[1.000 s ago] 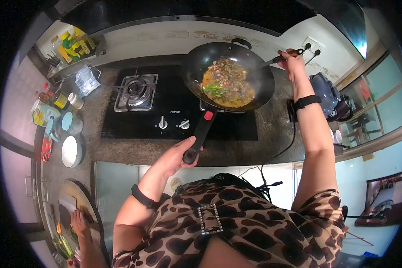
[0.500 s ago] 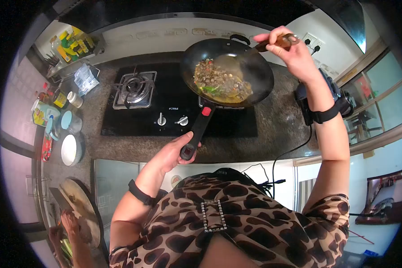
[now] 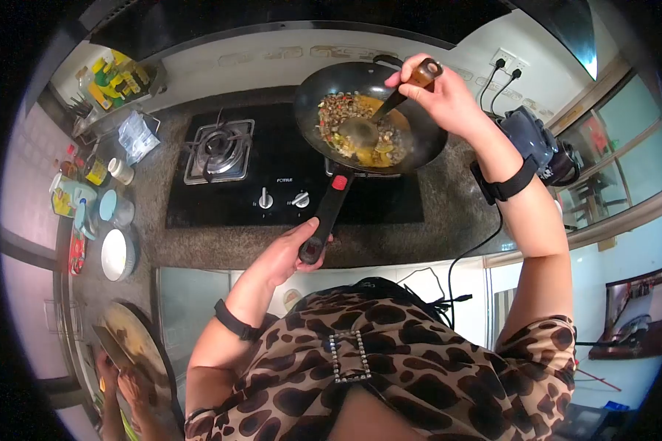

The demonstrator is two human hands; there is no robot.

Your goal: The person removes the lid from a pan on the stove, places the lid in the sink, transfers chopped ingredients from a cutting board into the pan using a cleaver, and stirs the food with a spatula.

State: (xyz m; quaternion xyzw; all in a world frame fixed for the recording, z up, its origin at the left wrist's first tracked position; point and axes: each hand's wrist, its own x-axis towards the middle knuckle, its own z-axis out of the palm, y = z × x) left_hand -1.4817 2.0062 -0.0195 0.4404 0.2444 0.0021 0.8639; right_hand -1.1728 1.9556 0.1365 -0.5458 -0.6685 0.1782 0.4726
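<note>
My left hand is wrapped round the long black handle of a wok, which sits on the right burner. Brown chopped food with red and green bits lies in yellowish liquid in the wok. My right hand is above the wok's right side, closed on the brown handle of a ladle. The ladle's round dark head rests among the food, near the middle of the wok.
The left burner has nothing on it. A white bowl, jars and bottles stand at left. Another person's hands work with a knife at a round chopping board. A dark appliance with a cord stands at right.
My right hand has moved left and down, bringing the ladle's head from the wok's right side into the food. My left hand stays on the handle. The other person's hands have shifted slightly.
</note>
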